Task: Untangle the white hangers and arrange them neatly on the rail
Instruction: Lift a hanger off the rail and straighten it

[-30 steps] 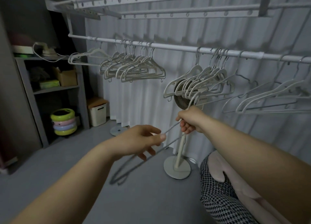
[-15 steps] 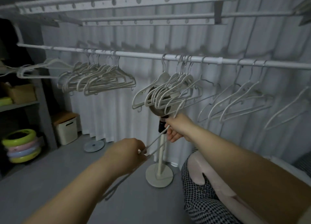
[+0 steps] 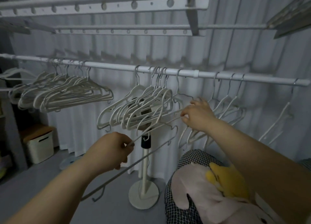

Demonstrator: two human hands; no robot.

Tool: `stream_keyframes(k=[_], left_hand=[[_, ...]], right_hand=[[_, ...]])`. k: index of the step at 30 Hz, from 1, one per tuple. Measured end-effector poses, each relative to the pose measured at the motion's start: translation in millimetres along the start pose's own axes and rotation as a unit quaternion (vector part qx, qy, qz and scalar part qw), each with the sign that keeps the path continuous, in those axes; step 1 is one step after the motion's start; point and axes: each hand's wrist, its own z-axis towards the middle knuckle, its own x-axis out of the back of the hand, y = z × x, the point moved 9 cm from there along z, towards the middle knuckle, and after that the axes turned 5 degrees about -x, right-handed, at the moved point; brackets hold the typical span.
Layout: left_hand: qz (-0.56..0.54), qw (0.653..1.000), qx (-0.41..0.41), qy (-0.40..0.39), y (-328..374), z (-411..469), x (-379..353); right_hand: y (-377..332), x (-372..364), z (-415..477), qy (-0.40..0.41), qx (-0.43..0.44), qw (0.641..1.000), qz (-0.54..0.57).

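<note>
The left forearm comes up from the near left with the wrist straight. The left hand [image 3: 110, 150] sits low in front of the fan stand [image 3: 144, 181], its fingers [image 3: 128, 148] curled and pinching the upper thin rod of a loose hanger [image 3: 134, 163]. The right forearm reaches in from the near right, rising toward the far wall. The right hand [image 3: 197, 117] is higher and farther, just below the rail [image 3: 117, 67]. Its thumb and forefinger [image 3: 184, 114] pinch the same rod at its upper end, and the other fingers fan out upward.

The loose hanger stretches between the two hands. Its long axis runs on a slant from low at the near left to high at the far right. Its lower bar passes under the left hand and ends near the floor in a small upturned hook. Its upper part crosses the bottom of the middle bunch of hangers [image 3: 139, 109], and I cannot tell whether it is caught there.

That bunch hangs on the rail, crowded and overlapping. A tighter left bunch [image 3: 67, 95] hangs farther along to the left. Several spaced hangers [image 3: 227, 104] hang on the right, behind the right hand. A pink plush toy [image 3: 202, 190] lies at the near right on a checked cushion [image 3: 181, 210].
</note>
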Motion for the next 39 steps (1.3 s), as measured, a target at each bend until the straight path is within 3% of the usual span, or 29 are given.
stream_keyframes(k=[5,13,19,28,32,35,39], left_hand=[[-0.035,0.999,-0.018,0.033,32,37,0],[-0.11,0.989,-0.065,0.078,105,103,-19],[-0.166,0.976,-0.067,0.128,128,146,-36],[-0.152,0.985,-0.061,0.053,128,175,-72],[-0.12,0.988,-0.099,0.007,128,169,-69],[-0.008,0.986,-0.141,0.085,123,157,-38],[-0.01,0.951,-0.169,0.26,95,135,21]], right_hand=[[39,-20,9,-0.044,-0.04,0.998,0.01],[94,-18,8,0.041,-0.071,0.993,0.08],[113,-21,7,0.049,-0.069,0.986,0.144],[116,-26,8,0.019,-0.066,0.989,0.133],[113,-15,14,0.045,-0.081,0.985,0.143],[101,0,21,0.077,-0.075,0.981,0.159],[65,20,37,0.104,-0.038,0.981,0.163]])
